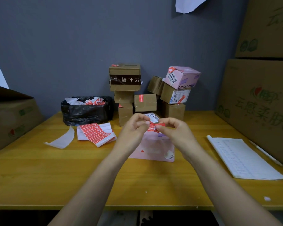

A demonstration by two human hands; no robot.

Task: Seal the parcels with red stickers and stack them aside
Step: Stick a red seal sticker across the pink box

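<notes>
A small red sticker [153,126] is pinched between the fingertips of my left hand [134,128] and my right hand [175,131], held in the air above a pink parcel [152,147] that lies flat on the yellow table [55,176]. The sticker looks crumpled or partly folded. Sheets of red stickers [95,132] lie to the left of my hands. At the back against the wall stands a stack of brown parcels [126,92] and a second stack [175,95] topped by a pink box [183,77]; several carry red stickers.
A black bin bag [87,111] with peeled backing scraps sits back left. A loose backing strip [62,141] lies near it. White printed sheets [242,159] and a pen [265,152] lie at the right. Large cartons [258,101] flank the right, another carton [11,118] the left.
</notes>
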